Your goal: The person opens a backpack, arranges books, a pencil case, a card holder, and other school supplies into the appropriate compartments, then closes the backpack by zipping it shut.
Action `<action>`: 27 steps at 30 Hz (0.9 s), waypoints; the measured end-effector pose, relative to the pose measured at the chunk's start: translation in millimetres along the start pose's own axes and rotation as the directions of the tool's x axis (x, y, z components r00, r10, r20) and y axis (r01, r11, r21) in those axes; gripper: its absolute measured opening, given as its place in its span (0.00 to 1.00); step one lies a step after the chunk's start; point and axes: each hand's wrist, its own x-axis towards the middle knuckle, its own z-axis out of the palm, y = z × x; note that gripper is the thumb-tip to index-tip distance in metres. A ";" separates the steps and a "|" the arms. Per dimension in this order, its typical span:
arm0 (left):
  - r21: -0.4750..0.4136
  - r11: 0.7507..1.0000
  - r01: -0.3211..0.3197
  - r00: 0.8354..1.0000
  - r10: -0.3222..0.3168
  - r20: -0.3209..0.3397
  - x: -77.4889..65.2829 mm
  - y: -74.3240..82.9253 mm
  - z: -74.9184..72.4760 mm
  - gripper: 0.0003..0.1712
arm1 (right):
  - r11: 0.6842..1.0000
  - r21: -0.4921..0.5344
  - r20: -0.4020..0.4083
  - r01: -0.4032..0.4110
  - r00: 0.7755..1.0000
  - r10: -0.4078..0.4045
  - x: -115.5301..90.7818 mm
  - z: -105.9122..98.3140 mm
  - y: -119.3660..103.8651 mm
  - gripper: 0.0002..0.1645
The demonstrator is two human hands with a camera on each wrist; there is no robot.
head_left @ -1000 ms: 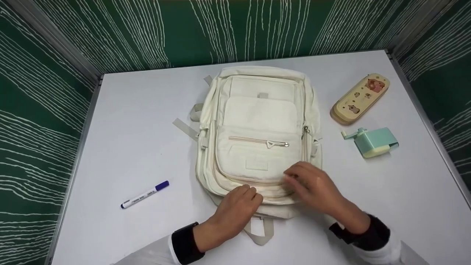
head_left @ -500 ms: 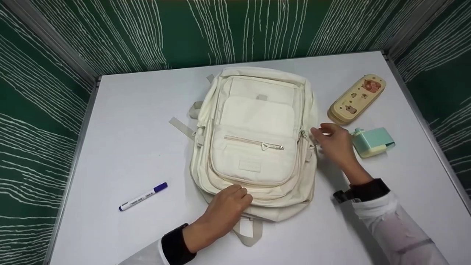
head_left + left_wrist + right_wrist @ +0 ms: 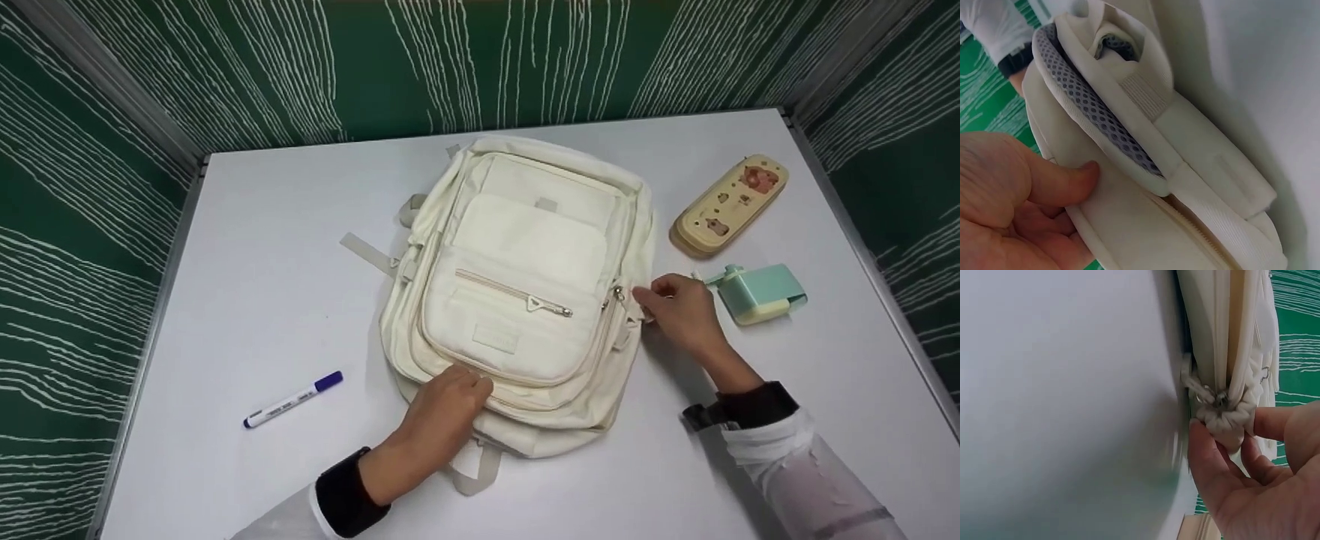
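Note:
A cream backpack (image 3: 525,225) lies front pocket up on the white table, turned slightly askew. My left hand (image 3: 435,416) grips its near edge; the left wrist view shows the thumb pressed on the fabric (image 3: 1123,219) beside a zipper and a mesh-lined strap (image 3: 1089,107). At the bag's right side, my right hand (image 3: 684,311) pinches the gathered edge of the side (image 3: 1227,417), close to the zipper pulls (image 3: 1221,399). The front pocket's zipper pull (image 3: 536,304) hangs at the right end of its slot. The bag's inside is hidden.
To the right lie a yellow pencil case (image 3: 727,206) with animal pictures and a mint-green crank pencil sharpener (image 3: 761,294), very near my right hand. A marker (image 3: 292,400) with a purple cap is at the left. Green patterned panels (image 3: 495,67) enclose the table.
My right hand has left the bag's near edge and gone to its right side, where it now pinches the fabric. The bag has rotated clockwise, its near end shifting left with my left hand.

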 end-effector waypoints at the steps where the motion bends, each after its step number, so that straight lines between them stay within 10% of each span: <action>1: 0.001 1.000 0.009 1.000 -0.009 -0.002 -0.8 -2.4 -1.2 0.20 | 1.000 -0.007 0.005 0.002 1.000 -0.002 -3.5 0.2 0.7 0.18; 18: 0.013 0.966 0.260 0.965 -0.260 0.042 4.0 -45.5 -24.1 0.17 | 0.998 -0.040 0.055 -0.053 0.997 0.055 -64.6 14.7 1.4 0.23; 27: 0.072 0.959 0.274 0.960 -0.277 0.047 15.8 -70.4 -29.9 0.16 | 0.955 0.205 0.148 -0.214 0.971 0.186 -90.0 29.5 0.1 0.18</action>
